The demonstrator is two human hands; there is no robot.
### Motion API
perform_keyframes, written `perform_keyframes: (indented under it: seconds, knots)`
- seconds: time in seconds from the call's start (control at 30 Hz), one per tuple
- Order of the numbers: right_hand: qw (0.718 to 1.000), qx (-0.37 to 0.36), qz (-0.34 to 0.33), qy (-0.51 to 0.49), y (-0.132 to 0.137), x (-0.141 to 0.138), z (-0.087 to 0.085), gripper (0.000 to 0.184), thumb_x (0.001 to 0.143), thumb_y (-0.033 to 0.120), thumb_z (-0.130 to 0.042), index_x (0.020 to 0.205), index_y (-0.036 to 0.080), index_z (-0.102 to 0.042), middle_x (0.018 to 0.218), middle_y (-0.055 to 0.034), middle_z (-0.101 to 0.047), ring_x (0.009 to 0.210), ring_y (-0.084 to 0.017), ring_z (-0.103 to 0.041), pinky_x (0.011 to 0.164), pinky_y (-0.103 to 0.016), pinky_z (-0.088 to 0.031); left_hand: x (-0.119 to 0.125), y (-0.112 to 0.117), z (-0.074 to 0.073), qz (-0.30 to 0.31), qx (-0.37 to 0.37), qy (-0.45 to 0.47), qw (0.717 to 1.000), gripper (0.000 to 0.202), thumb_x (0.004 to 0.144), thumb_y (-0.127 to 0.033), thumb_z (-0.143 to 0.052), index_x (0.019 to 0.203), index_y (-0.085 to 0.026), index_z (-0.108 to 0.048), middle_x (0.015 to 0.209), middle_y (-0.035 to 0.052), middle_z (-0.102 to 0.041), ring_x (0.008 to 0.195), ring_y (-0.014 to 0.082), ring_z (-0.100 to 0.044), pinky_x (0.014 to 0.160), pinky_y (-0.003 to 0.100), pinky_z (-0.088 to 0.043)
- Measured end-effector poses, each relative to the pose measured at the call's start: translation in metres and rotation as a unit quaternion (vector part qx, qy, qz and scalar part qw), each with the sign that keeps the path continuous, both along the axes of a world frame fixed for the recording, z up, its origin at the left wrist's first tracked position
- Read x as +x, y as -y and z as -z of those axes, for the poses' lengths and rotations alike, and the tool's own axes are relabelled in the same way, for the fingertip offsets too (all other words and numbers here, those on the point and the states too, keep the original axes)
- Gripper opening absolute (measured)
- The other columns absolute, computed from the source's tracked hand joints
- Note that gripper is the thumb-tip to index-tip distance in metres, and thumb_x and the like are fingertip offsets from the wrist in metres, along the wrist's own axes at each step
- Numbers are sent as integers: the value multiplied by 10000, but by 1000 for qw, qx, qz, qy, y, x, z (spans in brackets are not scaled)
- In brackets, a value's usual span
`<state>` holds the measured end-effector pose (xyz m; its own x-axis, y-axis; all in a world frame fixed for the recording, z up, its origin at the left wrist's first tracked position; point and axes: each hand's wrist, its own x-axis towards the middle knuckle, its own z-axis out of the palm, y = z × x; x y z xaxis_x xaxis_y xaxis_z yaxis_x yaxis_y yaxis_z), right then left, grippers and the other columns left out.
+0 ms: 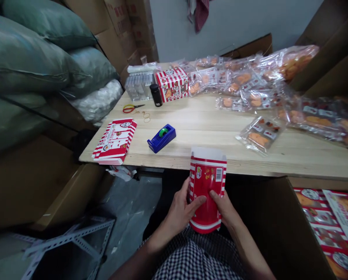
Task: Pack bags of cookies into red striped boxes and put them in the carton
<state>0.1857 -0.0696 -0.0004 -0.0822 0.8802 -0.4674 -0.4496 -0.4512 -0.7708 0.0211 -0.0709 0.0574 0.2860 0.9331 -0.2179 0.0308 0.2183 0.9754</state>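
Between my two hands, just in front of the table's near edge, is a red paper box (207, 186) with striped sides, a barcode and a pale flap at its far end. It looks flattened or only partly opened. My left hand (181, 206) grips its left side, thumb lying across the front. On the right side my right hand (223, 206) holds it the same way, thumb on the printed face. Nearest on the tabletop are a blue tape dispenser (162, 138) with a green core and a stack of flat red-and-white striped boxes (115, 140).
Many clear bags of orange pieces (258, 136) cover the right and back of the wooden table (197, 124). Scissors (130, 108), a black bottle (155, 95) and a striped box (174, 83) stand back left. A carton (279, 217) with packed boxes is at lower right.
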Motion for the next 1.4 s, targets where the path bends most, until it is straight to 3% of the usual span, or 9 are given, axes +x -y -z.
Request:
perform_keyframes:
  seconds: [0.13,0.23,0.33,0.43,0.7,0.83,0.97,1.27,1.4]
  knots:
    - [998,-13,40,46,3,-4,1,506,617,479,-889,1003,203,-712,1008,-117,-784,935,-370,-738,896,-552,-562,2,-6,-8,32,-32,15,999,416,912,-435,-600,1261,-210,-601,1170,71,-723,971,239,-704,850,340,-574]
    - [997,4,41,64,4,-4,-5,482,626,451,-891,1003,202,-723,1033,-114,-780,967,-358,-730,915,-531,-557,-1,-12,7,1,-54,22,998,354,906,-441,-602,1148,-194,-675,1091,68,-751,955,255,-711,856,358,-576]
    - [999,45,-14,1,2,7,-13,599,650,443,-880,1177,248,-672,1183,-98,-737,1088,-336,-692,966,-512,-531,-7,-18,24,-36,-71,31,996,336,889,-435,-629,1088,-173,-694,1050,75,-760,963,266,-711,870,379,-576]
    - [995,83,-49,-31,-1,23,-17,632,681,412,-869,1252,281,-630,1257,-75,-705,1135,-303,-673,987,-466,-522,-11,-19,29,-33,-95,57,993,337,879,-426,-650,1088,-164,-684,1067,86,-755,949,267,-716,849,385,-583]
    - [995,96,-9,-19,-8,31,6,462,654,363,-897,1054,237,-704,949,-49,-796,809,-251,-755,782,-392,-597,-11,-9,30,18,-130,147,980,369,875,-353,-679,1189,-163,-638,1117,107,-738,963,263,-716,909,427,-562]
    - [996,80,22,12,-8,23,16,334,718,322,-861,1000,230,-708,954,-38,-796,807,-225,-751,793,-369,-593,-15,-20,42,-47,-64,142,987,482,865,-333,-693,1310,-195,-568,1228,114,-692,1072,250,-682,951,378,-541]
    - [995,78,-59,-4,-3,24,16,311,796,332,-798,1068,229,-689,1021,-54,-785,858,-242,-751,820,-400,-584,-24,-37,45,-115,44,132,984,519,886,-300,-671,1377,-230,-518,1352,104,-619,1191,216,-619,1022,322,-487]
    - [983,79,-166,-21,3,31,23,357,872,343,-721,1210,253,-651,1177,-63,-739,1025,-241,-714,931,-410,-542,-34,-45,53,-72,48,32,996,257,904,-356,-639,1085,-185,-700,922,34,-723,800,147,-657,726,217,-509]
    - [991,116,-66,32,0,25,12,480,895,337,-696,1350,341,-543,1346,-37,-645,1153,-220,-654,986,-386,-518,-38,-52,58,-85,48,-1,995,241,911,-369,-618,978,-162,-720,886,37,-709,772,150,-629,707,220,-488]
